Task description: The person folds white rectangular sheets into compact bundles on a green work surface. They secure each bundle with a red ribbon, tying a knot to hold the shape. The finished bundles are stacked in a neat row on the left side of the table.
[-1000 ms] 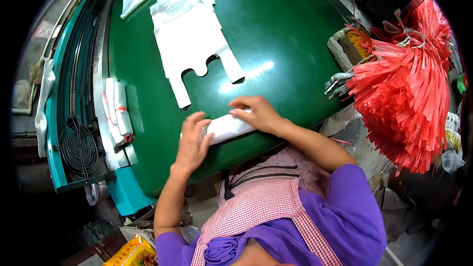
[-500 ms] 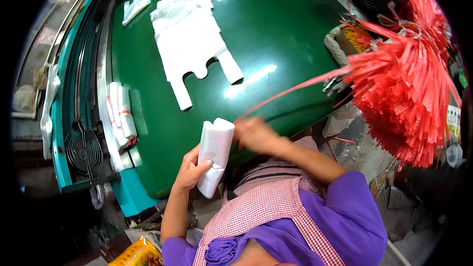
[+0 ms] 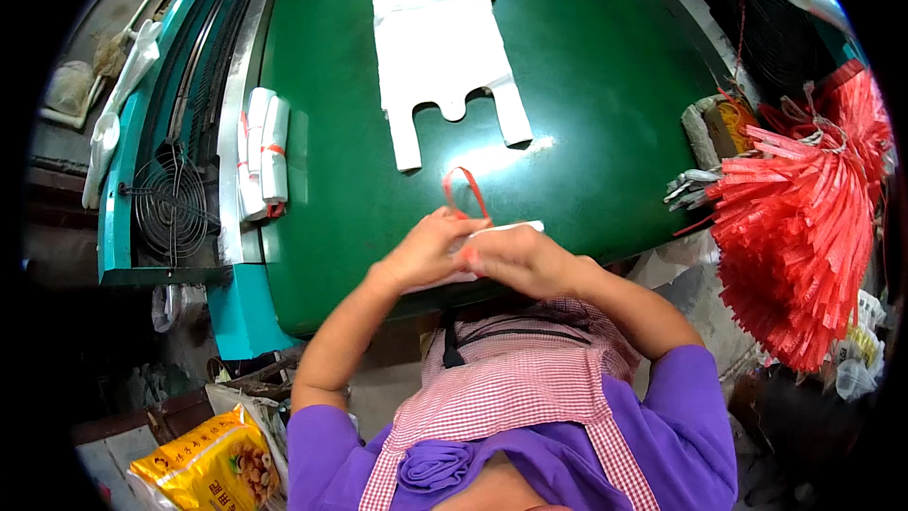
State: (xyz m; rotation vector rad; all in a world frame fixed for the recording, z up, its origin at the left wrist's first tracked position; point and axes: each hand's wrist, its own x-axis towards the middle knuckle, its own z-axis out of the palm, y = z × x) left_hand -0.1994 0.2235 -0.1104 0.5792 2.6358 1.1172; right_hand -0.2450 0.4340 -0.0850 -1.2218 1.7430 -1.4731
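Observation:
A folded bundle of white plastic bags (image 3: 536, 226) lies sideways between my hands at the near edge of the green table, mostly covered by fingers. My left hand (image 3: 430, 251) is closed round its left part. Over the bundle, my right hand (image 3: 525, 260) is slightly blurred and closed, with a bit of red at its fingertips. A thin red plastic strip (image 3: 478, 191) loops up from between the two hands. Farther off on the table lies a flat stack of white vest-shaped bags (image 3: 443, 57), handles toward me.
Several tied white rolls (image 3: 273, 151) rest at the table's left edge. A big bunch of red strips (image 3: 794, 241) hangs at the right. Beyond the left edge is a teal machine frame (image 3: 123, 189) with a round wire guard (image 3: 173, 206). A yellow packet (image 3: 213, 464) lies lower left.
My right hand has brought a red strip from the right to the bundle. The bundle has gone from upright to sideways, and both hands now meet on it. The view has shifted.

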